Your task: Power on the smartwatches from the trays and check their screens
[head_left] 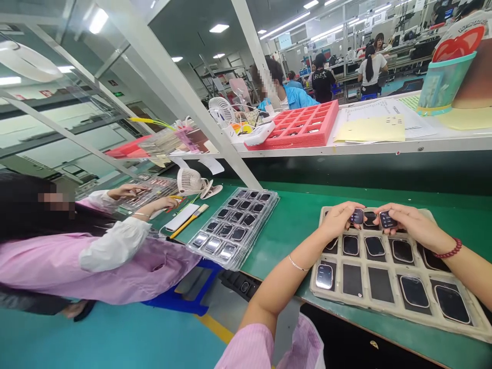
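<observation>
Over the back row of a cream tray (384,306), both of my hands are raised side by side. Pinched in the fingers of my left hand (337,221) is a smartwatch body (356,216), its screen lit with small text. My right hand (413,225) grips another smartwatch body (388,219), also with a lit screen. Several strapless watches with mostly dark screens lie in the tray's compartments. One at the front left, a lit watch (325,275), shows text. Two front compartments expose their dark bottoms. My hands and wrists partly cover the back rows.
Stacked clear trays (246,245) of watches lie left of the cream tray. Beyond them are a yellow-handled brush (188,222), a small fan (190,180) and a co-worker's hands. A shelf edge (369,149) spans the back, carrying a red foam tray (326,134) and a cup (442,87).
</observation>
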Demonstrator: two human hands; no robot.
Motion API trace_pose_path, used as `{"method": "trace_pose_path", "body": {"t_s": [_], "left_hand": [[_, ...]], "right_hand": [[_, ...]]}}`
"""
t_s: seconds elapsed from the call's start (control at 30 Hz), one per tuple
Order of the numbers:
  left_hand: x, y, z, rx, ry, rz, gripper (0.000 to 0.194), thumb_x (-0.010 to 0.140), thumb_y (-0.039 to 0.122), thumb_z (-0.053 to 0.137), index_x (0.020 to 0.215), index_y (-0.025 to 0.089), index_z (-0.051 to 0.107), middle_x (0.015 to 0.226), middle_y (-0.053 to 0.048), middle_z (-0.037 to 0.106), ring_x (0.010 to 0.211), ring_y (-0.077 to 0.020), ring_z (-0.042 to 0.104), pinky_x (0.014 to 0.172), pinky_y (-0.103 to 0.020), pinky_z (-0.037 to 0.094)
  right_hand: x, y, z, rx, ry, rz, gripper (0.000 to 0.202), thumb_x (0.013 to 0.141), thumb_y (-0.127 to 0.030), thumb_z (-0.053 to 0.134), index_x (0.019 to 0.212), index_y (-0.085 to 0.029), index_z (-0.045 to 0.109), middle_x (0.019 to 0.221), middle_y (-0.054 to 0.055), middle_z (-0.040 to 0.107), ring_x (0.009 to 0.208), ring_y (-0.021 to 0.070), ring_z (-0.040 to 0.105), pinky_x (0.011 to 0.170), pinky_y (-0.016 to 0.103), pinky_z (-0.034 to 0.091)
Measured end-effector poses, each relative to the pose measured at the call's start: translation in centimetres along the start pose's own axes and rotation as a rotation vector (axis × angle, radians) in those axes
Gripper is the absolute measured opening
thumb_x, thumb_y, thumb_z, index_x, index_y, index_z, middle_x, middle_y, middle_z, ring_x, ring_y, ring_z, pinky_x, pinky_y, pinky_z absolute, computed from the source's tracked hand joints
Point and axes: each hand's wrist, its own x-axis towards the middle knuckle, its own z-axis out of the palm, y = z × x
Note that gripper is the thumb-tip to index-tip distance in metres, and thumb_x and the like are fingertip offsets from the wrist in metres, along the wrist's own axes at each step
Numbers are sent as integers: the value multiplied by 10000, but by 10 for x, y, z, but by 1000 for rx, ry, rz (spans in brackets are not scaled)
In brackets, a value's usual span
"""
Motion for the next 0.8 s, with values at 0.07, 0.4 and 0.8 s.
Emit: {"method": "trace_pose_path", "body": {"t_s": [0.07, 0.4, 0.8], "left_hand": [[1, -1, 0, -8, 8, 14, 429, 874, 420, 571, 1189, 131, 598, 932, -94, 696, 674, -119, 624, 555, -212, 413], [0, 0, 2, -83, -7, 47, 521, 727, 164, 674, 1235, 167, 560, 921, -55, 684, 780, -136, 626, 771, -294, 516], [2, -2, 2, -63, -44, 55, 323, 787, 303, 686, 1053, 132, 618, 828, -45, 653, 666, -100, 581, 677, -261, 508]], "right_hand": [[1, 1, -1, 15, 9, -7, 442, 888, -592, 582, 1089, -212, 683, 981, 98, 722, 715, 203, 657, 628, 342, 550], [-2, -6, 4, -84, -18, -46, 377, 818, -419, 714, 1151, -256, 648, 1047, 70, 715, 810, 220, 674, 675, 338, 573], [-1, -4, 2, -93, -37, -15, 427, 821, -566, 688, 1081, -229, 695, 965, 72, 733, 740, 200, 666, 663, 327, 549]]}}
